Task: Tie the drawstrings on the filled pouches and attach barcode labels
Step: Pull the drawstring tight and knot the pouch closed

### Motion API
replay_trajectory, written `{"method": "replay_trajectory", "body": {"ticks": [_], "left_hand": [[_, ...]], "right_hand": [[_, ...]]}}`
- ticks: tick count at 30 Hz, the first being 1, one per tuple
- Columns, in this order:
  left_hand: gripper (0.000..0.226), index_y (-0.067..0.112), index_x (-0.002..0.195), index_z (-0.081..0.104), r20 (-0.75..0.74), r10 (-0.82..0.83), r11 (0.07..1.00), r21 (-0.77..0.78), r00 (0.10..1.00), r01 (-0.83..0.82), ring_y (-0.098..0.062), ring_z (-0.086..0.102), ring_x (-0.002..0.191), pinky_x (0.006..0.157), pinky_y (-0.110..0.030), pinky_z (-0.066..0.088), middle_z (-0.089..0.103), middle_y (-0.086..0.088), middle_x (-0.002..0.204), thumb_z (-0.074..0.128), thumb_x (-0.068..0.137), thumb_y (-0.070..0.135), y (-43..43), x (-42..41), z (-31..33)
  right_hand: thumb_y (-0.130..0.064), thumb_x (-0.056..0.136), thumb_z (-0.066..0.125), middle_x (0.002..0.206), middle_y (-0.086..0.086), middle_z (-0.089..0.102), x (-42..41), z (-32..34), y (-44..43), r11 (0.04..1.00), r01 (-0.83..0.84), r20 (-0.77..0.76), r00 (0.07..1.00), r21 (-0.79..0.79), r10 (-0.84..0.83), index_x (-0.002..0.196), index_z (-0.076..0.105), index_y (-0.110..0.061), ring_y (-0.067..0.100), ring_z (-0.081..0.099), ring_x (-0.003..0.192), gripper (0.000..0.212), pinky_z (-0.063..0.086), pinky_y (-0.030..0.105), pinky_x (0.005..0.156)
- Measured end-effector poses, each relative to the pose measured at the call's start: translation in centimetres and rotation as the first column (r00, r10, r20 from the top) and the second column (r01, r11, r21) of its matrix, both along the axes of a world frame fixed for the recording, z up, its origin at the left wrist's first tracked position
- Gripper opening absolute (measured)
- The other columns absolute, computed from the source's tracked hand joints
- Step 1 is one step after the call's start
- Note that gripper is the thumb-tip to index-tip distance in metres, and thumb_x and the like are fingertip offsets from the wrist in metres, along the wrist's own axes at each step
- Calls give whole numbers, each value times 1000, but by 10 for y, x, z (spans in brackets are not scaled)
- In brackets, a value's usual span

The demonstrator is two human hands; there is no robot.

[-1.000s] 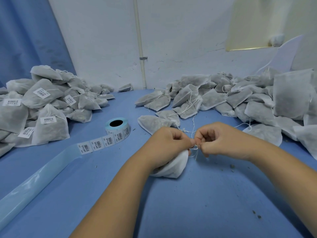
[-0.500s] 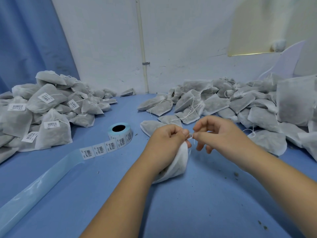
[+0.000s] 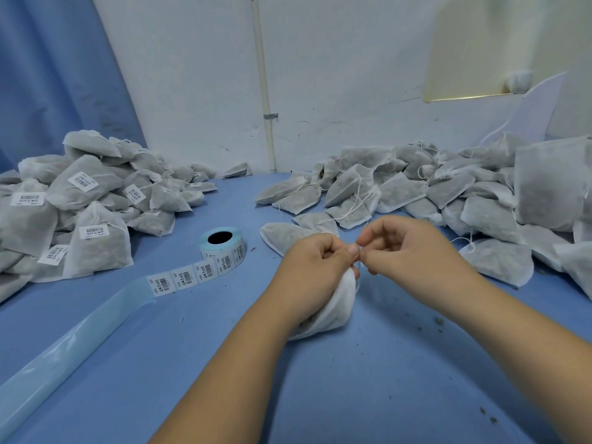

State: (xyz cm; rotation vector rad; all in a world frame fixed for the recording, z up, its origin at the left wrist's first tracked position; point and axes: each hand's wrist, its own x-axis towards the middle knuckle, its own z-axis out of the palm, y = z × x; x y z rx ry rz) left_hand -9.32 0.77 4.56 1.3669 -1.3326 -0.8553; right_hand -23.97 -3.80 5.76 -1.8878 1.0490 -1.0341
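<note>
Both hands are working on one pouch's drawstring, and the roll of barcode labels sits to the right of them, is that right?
Not quite: the head view shows the label roll to the left of the hands, not the right. The rest stands: the left hand grips the pouch and the right hand pinches its drawstring.

I'm working off a single feed, the head cam. It's looking forward and down across the blue table [image 3: 384, 389], facing the white wall [image 3: 336, 75] at the far side. It's sitting close in: both forearms [image 3: 224, 379] are filling the bottom edge, and the left hand [image 3: 315, 267] gripping a pouch [image 3: 339, 304] and the right hand [image 3: 413, 251] pinching its drawstring [image 3: 361, 271] are landing mid-frame.
</note>
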Motion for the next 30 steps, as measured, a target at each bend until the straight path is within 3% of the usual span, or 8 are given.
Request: {"method": "replay_trajectory", "body": {"ticks": [5,8,11,20,25,28,30], "left_hand": [[22,19,77,64,35,-1,1000,0,999,1,5,59,60,57,-7,41,71,10,67,61,97,27,-1,-2,-1],[22,20,77,64,68,5,1000,-14,998,-4,5,59,61,59,-6,41,71,11,67,61,97,29,-2,-2,-2],[22,20,77,64,80,6,1000,-21,997,-5,4,59,62,59,-7,41,70,11,67,62,97,30,-2,-3,-3],[21,23,76,66,146,-10,1000,20,989,8,7,51,52,50,-7,37,72,11,70,64,95,32,-2,1,-2],[15,21,77,69,307,-15,998,61,951,-4,-3,57,70,63,-17,44,74,-2,88,64,90,26,-2,2,-4],[12,18,77,70,349,1,999,47,937,-18,0,53,64,56,-9,40,71,-1,77,65,87,24,-2,2,-5],[14,21,74,69,377,25,999,28,926,-39,4,49,57,52,-5,37,63,8,67,67,87,24,-3,4,-5]], "right_hand": [[-11,77,66,64,-17,67,2,-1,6,991,69,-118,990,-111,-82,72,70,-28,4,54,54,18,41,14,48],[-18,78,67,67,-18,67,2,-1,7,987,91,-155,982,-132,-111,69,71,-31,11,57,58,16,40,16,48],[-22,79,68,63,-19,65,1,-1,6,988,94,-195,974,-122,-117,70,72,-31,1,56,55,14,39,11,47],[-19,87,61,64,-12,63,-3,1,0,999,27,-350,936,-32,-36,74,68,-30,-4,47,43,18,33,8,40],[-19,89,60,60,-11,56,-3,-2,-4,1000,5,-417,909,15,2,69,63,-26,-2,42,38,22,31,10,40],[-17,88,59,62,-9,59,-3,-3,-5,997,-7,-394,918,74,36,69,65,-23,-1,40,37,21,30,10,39],[-16,87,59,67,-6,64,-4,-3,-5,994,-14,-369,928,111,54,73,69,-21,2,44,46,17,35,15,47]]}}
